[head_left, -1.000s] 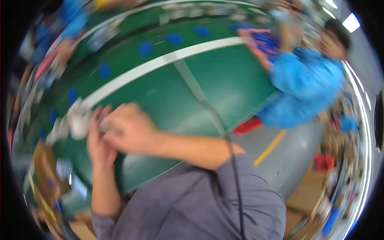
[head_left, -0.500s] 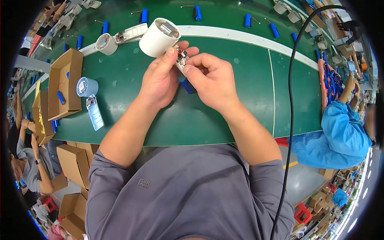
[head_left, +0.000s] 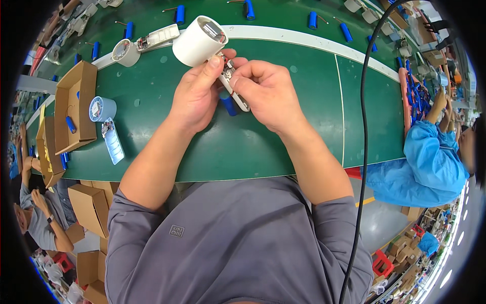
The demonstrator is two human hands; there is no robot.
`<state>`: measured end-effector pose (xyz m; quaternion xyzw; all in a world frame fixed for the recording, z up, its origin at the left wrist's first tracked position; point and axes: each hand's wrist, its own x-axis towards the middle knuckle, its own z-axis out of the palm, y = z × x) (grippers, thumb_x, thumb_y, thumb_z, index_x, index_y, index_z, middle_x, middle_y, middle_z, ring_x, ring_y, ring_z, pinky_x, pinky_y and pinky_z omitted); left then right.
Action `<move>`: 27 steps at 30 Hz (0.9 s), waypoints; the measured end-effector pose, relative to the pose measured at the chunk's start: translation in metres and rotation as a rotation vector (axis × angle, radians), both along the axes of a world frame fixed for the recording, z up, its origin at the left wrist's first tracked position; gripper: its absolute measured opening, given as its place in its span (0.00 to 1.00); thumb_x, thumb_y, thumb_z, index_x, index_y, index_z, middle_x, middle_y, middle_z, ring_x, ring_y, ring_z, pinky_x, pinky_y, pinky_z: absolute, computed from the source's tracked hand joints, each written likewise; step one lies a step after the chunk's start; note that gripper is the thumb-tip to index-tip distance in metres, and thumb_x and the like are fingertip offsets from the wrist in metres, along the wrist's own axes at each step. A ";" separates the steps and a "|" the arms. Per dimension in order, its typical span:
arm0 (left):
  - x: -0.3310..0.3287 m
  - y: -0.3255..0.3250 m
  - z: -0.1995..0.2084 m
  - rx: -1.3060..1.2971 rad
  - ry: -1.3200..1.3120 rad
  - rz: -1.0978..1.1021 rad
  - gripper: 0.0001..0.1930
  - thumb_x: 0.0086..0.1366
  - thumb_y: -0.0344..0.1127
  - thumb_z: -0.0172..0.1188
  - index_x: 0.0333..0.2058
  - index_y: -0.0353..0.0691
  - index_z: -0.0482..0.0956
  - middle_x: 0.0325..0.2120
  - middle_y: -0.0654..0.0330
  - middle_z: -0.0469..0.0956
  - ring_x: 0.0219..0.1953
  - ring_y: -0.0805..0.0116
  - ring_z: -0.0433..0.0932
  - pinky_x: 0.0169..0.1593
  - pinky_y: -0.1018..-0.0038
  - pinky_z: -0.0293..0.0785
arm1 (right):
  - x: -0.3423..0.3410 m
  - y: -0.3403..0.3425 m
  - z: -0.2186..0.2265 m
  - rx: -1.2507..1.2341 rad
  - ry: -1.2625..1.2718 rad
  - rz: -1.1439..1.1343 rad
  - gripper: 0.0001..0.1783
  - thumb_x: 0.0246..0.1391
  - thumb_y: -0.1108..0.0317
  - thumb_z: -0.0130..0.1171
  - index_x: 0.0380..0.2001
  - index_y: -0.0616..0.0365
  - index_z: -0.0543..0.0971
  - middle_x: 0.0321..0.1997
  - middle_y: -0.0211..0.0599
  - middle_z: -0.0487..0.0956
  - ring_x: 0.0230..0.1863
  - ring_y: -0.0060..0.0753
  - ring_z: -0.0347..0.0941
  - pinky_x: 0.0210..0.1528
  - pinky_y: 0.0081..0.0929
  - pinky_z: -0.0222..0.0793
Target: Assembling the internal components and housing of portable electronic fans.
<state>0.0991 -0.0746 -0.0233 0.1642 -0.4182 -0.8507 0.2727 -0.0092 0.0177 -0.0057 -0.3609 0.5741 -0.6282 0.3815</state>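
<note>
Mid-assembly, not finished: left hand [head_left: 195, 99] is wrapped around a white cylinder housing [head_left: 198, 41], open end tilted up toward 1 o'clock, some wiring and a dark part visible inside the mouth. Right hand [head_left: 266, 93] has fingers closed in a pinch on a narrow white circuit strip [head_left: 234, 90] that sits just beside the housing's lower edge, at 5 o'clock from it; thin wires seem to run from the strip to the housing, too small to confirm. A blue battery cell [head_left: 229, 105] shows below the strip between the two hands, partly hidden, can't tell if either hand is holding it. My read: the strip is wired up but not seated in the housing, so the insides are still outside and closing up is left. All of this is held above the green conveyor belt [head_left: 283, 55], centre top of view. On the belt at 10 o'clock from the hands: another white housing [head_left: 125, 52] with a white strip part [head_left: 158, 37] touching it, unassembled. At 9 o'clock: a tape roll [head_left: 102, 108], a pale blue flat plate [head_left: 113, 141], and an open cardboard box [head_left: 76, 109] with a blue cell inside. More loose blue cells [head_left: 345, 31] lie along the far belt edge at 12 to 1 o'clock. A black cable [head_left: 363, 101] hangs down the right side. Another person in a blue coat [head_left: 422, 164] is at 3 o'clock.
</note>
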 end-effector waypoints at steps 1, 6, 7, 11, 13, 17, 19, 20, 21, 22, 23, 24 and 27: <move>0.000 0.000 0.000 -0.051 -0.025 0.008 0.24 0.64 0.50 0.52 0.48 0.35 0.69 0.43 0.56 0.75 0.45 0.68 0.72 0.50 0.69 0.67 | 0.001 -0.001 -0.001 -0.043 -0.013 -0.003 0.07 0.49 0.73 0.55 0.20 0.66 0.75 0.24 0.30 0.74 0.21 0.14 0.62 0.19 0.18 0.58; 0.001 0.003 0.002 -0.110 -0.045 0.029 0.23 0.64 0.49 0.53 0.47 0.35 0.70 0.42 0.57 0.75 0.43 0.69 0.73 0.47 0.71 0.68 | 0.005 -0.001 -0.006 -0.120 -0.101 -0.013 0.07 0.49 0.75 0.53 0.21 0.66 0.74 0.27 0.30 0.75 0.22 0.13 0.62 0.20 0.17 0.58; 0.001 0.006 0.003 -0.108 -0.047 0.031 0.22 0.64 0.48 0.54 0.47 0.35 0.70 0.41 0.58 0.75 0.43 0.70 0.73 0.47 0.71 0.69 | 0.005 0.000 -0.006 -0.129 -0.116 -0.020 0.07 0.50 0.75 0.53 0.21 0.67 0.74 0.27 0.29 0.75 0.22 0.13 0.62 0.20 0.16 0.58; 0.001 0.007 0.000 -0.123 -0.054 0.023 0.20 0.64 0.45 0.54 0.46 0.35 0.71 0.40 0.59 0.75 0.41 0.72 0.73 0.45 0.73 0.70 | 0.008 0.001 -0.007 -0.154 -0.095 -0.060 0.06 0.50 0.76 0.52 0.22 0.67 0.74 0.25 0.28 0.74 0.22 0.13 0.62 0.21 0.16 0.58; 0.000 0.007 0.001 -0.118 -0.066 0.025 0.20 0.64 0.45 0.54 0.46 0.35 0.71 0.40 0.59 0.75 0.41 0.72 0.73 0.45 0.73 0.69 | 0.010 0.000 -0.008 -0.112 -0.100 -0.096 0.06 0.50 0.76 0.52 0.22 0.66 0.75 0.22 0.27 0.73 0.22 0.13 0.62 0.21 0.16 0.58; 0.002 0.007 0.002 -0.114 -0.116 0.029 0.19 0.64 0.45 0.54 0.45 0.35 0.72 0.38 0.59 0.75 0.41 0.72 0.72 0.46 0.74 0.69 | 0.012 -0.001 -0.006 -0.109 -0.094 -0.115 0.06 0.50 0.76 0.52 0.22 0.66 0.75 0.20 0.26 0.73 0.22 0.13 0.62 0.21 0.17 0.58; 0.001 0.005 0.000 -0.101 -0.120 0.031 0.20 0.64 0.46 0.54 0.45 0.35 0.72 0.38 0.59 0.76 0.41 0.72 0.72 0.46 0.74 0.68 | 0.012 -0.001 -0.005 -0.083 -0.028 -0.120 0.07 0.51 0.75 0.53 0.21 0.65 0.75 0.19 0.27 0.73 0.21 0.13 0.62 0.21 0.17 0.58; 0.002 0.005 -0.001 -0.089 -0.124 0.035 0.20 0.64 0.47 0.54 0.46 0.36 0.72 0.37 0.59 0.76 0.41 0.72 0.72 0.46 0.74 0.68 | 0.011 -0.002 -0.001 -0.083 -0.030 -0.117 0.07 0.51 0.75 0.53 0.21 0.65 0.75 0.19 0.27 0.73 0.21 0.13 0.62 0.21 0.17 0.58; 0.001 0.004 0.000 -0.089 -0.125 0.038 0.20 0.64 0.47 0.54 0.46 0.36 0.72 0.37 0.59 0.76 0.41 0.72 0.72 0.46 0.74 0.68 | 0.009 -0.002 0.004 -0.023 0.035 -0.100 0.06 0.50 0.74 0.54 0.23 0.65 0.75 0.19 0.27 0.73 0.21 0.13 0.62 0.21 0.17 0.60; 0.000 0.005 0.002 -0.036 -0.108 0.071 0.21 0.64 0.48 0.53 0.46 0.36 0.71 0.38 0.58 0.76 0.42 0.69 0.73 0.47 0.72 0.69 | 0.009 -0.003 0.007 0.036 0.100 -0.082 0.04 0.50 0.74 0.56 0.25 0.64 0.74 0.20 0.28 0.73 0.21 0.13 0.63 0.22 0.17 0.61; -0.001 0.004 0.005 0.016 -0.089 0.102 0.21 0.65 0.49 0.52 0.46 0.36 0.70 0.39 0.57 0.75 0.43 0.67 0.73 0.48 0.70 0.69 | 0.010 -0.002 0.006 0.033 0.098 -0.082 0.04 0.50 0.74 0.56 0.25 0.64 0.74 0.20 0.28 0.73 0.21 0.13 0.63 0.22 0.17 0.61; -0.001 0.003 0.007 0.013 -0.090 0.102 0.21 0.65 0.49 0.52 0.46 0.36 0.70 0.39 0.57 0.75 0.43 0.67 0.73 0.48 0.70 0.69 | 0.012 -0.001 0.003 -0.100 0.116 -0.194 0.04 0.50 0.74 0.57 0.29 0.64 0.74 0.21 0.28 0.73 0.21 0.14 0.64 0.23 0.18 0.63; -0.003 -0.003 0.013 0.174 0.108 0.158 0.21 0.66 0.49 0.49 0.45 0.36 0.69 0.42 0.54 0.73 0.47 0.59 0.72 0.51 0.63 0.69 | 0.018 0.007 -0.019 -0.185 0.169 -0.298 0.10 0.50 0.74 0.57 0.36 0.65 0.71 0.28 0.33 0.73 0.27 0.18 0.67 0.27 0.20 0.67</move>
